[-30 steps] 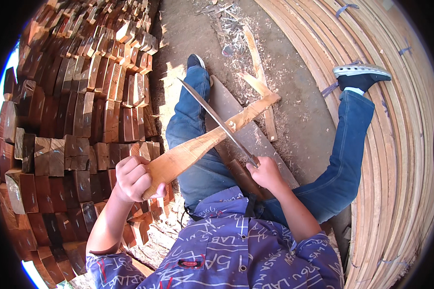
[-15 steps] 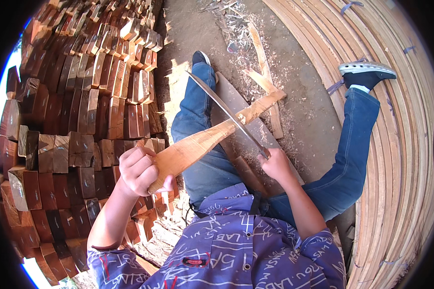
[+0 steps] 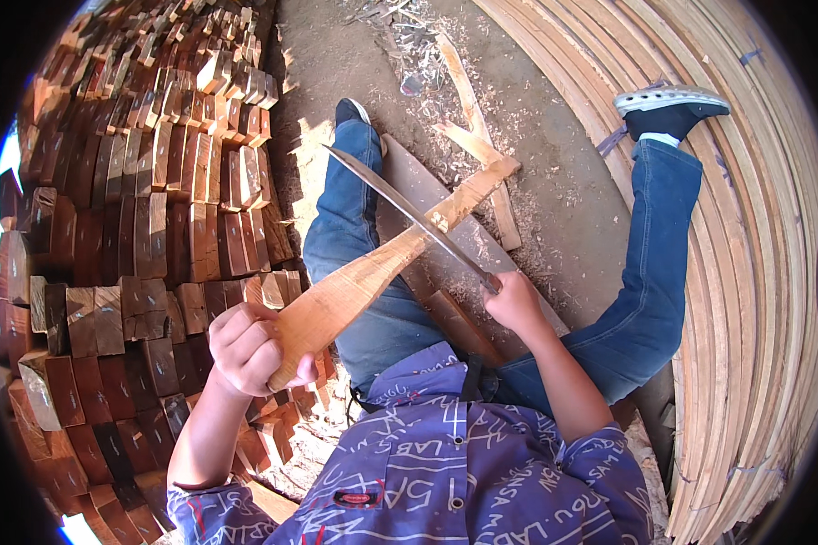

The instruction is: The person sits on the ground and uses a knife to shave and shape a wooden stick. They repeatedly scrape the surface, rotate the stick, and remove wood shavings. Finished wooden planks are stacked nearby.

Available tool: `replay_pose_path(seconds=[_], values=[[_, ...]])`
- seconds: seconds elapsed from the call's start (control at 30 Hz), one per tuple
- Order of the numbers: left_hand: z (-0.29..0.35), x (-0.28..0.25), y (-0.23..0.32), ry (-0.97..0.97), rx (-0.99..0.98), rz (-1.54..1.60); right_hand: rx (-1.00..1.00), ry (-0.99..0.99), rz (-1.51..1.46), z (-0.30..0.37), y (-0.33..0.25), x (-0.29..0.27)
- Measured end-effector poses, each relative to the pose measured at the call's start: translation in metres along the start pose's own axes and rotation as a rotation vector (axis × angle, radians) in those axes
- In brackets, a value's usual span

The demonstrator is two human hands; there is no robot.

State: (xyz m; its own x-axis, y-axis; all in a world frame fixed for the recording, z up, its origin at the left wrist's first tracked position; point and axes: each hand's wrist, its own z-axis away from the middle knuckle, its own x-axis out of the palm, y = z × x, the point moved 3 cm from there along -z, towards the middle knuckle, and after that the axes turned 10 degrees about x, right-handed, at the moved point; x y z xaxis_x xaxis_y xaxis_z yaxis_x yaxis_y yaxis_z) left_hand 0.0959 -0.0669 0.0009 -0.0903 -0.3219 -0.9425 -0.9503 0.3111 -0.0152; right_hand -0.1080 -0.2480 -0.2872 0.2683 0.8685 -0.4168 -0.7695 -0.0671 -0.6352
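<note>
My left hand (image 3: 245, 350) is closed around the broad near end of a pale, tapering piece of wood (image 3: 345, 286). The wood slants up and to the right across my bent leg, its narrow far part over a long board (image 3: 413, 174) on the ground. In my right hand (image 3: 515, 302) is the handle of a machete (image 3: 377, 186), mostly hidden by the fingers. Its long, slightly curved blade crosses the wood at the narrow part, by a rough, freshly cut spot. Blade and wood appear to touch there.
Stacked wood blocks (image 3: 136, 313) rise at the left. Long bundled strips (image 3: 745, 272) run along the right, with my shoe (image 3: 671, 102) against them. Shavings and loose offcuts (image 3: 468, 95) lie on the dirt ahead. A brown wood piece (image 3: 463, 327) sits between my legs.
The whole view has shifted slightly, so most things sit further left. Both hands keep their grips, and the blade still lies across nearly the same part of the wood.
</note>
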Motion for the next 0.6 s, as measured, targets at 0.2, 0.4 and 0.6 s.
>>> replay_pose_path(seconds=[0.2,0.4,0.6], values=[[0.020,0.000,-0.013,-0.007,-0.029,-0.072,-0.230,-0.072,-0.118,0.061,-0.080,-0.018],[0.017,-0.004,-0.012,-0.027,0.016,-0.032,-0.074,0.016,-0.029,0.011,-0.028,0.002],[0.024,0.000,-0.004,-0.036,-0.030,-0.016,0.176,-0.017,0.020,-0.024,0.029,-0.007]])
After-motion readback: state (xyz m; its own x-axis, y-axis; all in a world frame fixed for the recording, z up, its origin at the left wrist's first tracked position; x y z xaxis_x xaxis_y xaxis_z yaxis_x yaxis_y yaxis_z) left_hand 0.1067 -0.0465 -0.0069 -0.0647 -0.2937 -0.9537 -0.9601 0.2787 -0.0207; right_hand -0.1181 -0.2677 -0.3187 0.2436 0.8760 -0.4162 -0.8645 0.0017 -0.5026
